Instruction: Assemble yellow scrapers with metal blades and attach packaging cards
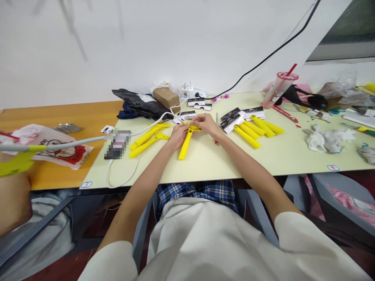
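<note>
A yellow scraper-like tool (pixel 185 146) lies at the middle of the pale table, its handle pointing toward me. My left hand (pixel 179 134) is closed on the left side of its head. Fingers of my right hand (pixel 205 123) pinch at the right side of the same head; any small part between them is too small to make out. Left of my hands are more yellow tools (pixel 146 146). Several yellow handles (pixel 247 136) lie to the right, some with their ends by black-and-white cards (pixel 231 123). A thin red-tipped tool (pixel 216 128) is beside my right wrist.
Behind my hands are a black plastic bag (pixel 143 102), a brown box (pixel 166 97) and a power adapter (pixel 184 91). A white cable (pixel 149 128) crosses on the left. A cup with a red straw (pixel 279 89) and crumpled tissue (pixel 328 139) are at right. Another person's arm shows far left.
</note>
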`<state>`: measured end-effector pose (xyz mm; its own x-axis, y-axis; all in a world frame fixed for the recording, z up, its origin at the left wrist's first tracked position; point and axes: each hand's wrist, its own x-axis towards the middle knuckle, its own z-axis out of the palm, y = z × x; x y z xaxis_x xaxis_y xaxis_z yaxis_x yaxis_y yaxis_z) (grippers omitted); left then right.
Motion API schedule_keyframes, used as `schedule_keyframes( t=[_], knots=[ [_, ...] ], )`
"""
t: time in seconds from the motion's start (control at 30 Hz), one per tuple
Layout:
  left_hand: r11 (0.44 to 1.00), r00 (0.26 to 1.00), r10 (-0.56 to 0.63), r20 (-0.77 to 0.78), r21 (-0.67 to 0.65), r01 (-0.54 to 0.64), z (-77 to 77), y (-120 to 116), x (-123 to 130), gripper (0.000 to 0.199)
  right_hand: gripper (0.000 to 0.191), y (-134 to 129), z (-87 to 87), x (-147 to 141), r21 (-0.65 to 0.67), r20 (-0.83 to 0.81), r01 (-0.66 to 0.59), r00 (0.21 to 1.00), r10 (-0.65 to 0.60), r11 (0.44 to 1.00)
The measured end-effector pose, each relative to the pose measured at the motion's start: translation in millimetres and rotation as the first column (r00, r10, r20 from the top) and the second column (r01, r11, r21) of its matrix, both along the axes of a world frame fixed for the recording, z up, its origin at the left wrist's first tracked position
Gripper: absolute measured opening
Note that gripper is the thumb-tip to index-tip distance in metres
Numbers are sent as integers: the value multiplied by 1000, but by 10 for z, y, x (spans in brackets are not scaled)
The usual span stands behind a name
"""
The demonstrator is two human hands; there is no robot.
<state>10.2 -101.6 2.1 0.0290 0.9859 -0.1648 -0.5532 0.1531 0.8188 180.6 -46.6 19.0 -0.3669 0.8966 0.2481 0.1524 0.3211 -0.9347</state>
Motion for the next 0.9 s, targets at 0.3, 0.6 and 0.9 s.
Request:
schedule_keyframes(
  t=[0.3, 0.6, 0.9],
  knots=[
    [1000, 1000, -6, -11, 24, 6, 13, -14, 18, 14, 28, 7, 27, 11, -43, -39, 36, 999, -38, 998],
    [999, 1000, -8, 17, 41, 8, -11, -23, 2, 19, 41, -43, -53, -58, -193, -151, -38, 988, 8, 980],
    [999, 1000, -9, -18, 50, 10, 44, -55, 43, 15, 43, 1, -106, -81, -201, -205, 26, 976, -68, 979]
  ],
)
